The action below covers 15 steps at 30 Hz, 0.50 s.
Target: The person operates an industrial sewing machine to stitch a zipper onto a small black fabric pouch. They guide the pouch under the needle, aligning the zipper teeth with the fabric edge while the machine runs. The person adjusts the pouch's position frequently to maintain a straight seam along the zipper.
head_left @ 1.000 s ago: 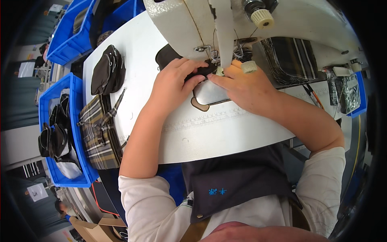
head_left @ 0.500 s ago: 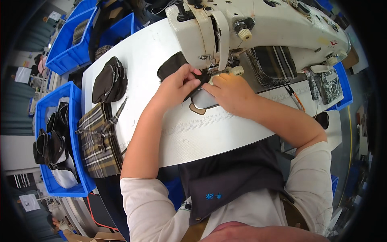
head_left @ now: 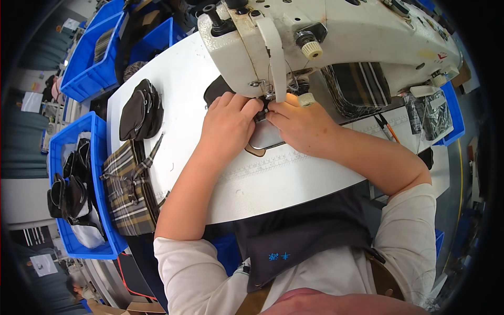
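Observation:
Both my hands are at the needle of a white sewing machine (head_left: 239, 60), pinching a dark brown fabric piece (head_left: 216, 89). My left hand (head_left: 227, 125) is closed on it just left of the presser foot, fingers bent over the cloth. From the right, my right hand (head_left: 305, 127) grips its edge with thumb and forefinger close together near the needle. Part of the fabric sticks out beyond my left fingers; the stitched spot itself is mostly hidden by my fingertips and the machine head.
Left on the white table (head_left: 252, 199) lie dark brown pouches (head_left: 140, 111) and folded plaid pieces (head_left: 128, 184). A blue bin (head_left: 107, 210) of pouches stands beside them. Under the machine arm is a plaid stack (head_left: 357, 86); orange-handled snips (head_left: 388, 129) and plastic packets (head_left: 433, 113) lie farther right.
My left hand has turned, its fingers now curling over the fabric by the needle. My right fingertips have come closer to the left ones. The view has shifted slightly.

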Each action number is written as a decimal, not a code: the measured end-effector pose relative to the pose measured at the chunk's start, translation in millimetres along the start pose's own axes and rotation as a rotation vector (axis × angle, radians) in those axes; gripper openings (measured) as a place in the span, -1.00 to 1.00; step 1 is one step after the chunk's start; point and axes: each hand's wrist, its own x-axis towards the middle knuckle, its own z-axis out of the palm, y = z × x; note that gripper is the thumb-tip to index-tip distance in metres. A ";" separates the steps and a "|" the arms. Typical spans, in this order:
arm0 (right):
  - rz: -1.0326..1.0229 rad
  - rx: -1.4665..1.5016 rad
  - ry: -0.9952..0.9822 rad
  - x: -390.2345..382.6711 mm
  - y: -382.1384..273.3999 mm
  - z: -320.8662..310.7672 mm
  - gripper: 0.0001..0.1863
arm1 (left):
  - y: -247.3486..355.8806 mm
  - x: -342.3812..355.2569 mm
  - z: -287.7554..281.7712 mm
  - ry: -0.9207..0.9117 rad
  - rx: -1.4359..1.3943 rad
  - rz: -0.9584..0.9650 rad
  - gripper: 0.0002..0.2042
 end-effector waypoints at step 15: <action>0.043 -0.017 -0.030 -2.8 0.8 1.6 -0.61 | 8.7 0.9 13.1 0.241 0.149 0.075 -0.80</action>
